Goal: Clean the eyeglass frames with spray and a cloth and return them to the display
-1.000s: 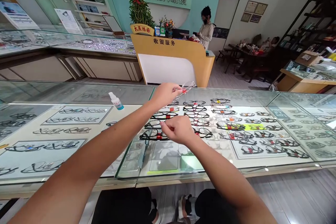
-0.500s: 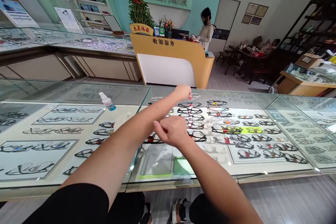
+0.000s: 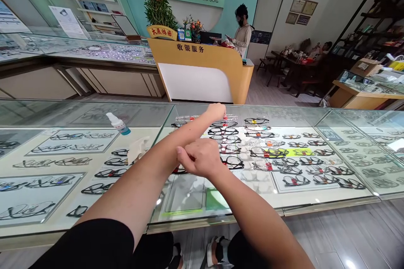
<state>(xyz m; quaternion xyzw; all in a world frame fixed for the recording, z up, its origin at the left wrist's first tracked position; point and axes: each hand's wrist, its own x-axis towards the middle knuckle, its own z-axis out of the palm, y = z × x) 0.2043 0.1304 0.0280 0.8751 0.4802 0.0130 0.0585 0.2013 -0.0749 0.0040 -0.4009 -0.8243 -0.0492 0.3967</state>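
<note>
Our left hand [image 3: 216, 111] reaches the far row in the shiny glass counter [image 3: 315, 207], fingers curled onto thin clear plastic glasses with a red tag [image 3: 230, 117]. We cannot tell if they grip. Our right hand [image 3: 202, 157] is a closed fist nearer us.

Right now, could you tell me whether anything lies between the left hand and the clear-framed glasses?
Nothing visible does: the left hand is right at the clear-framed glasses; the right hand sits nearer, off to one side.
</note>
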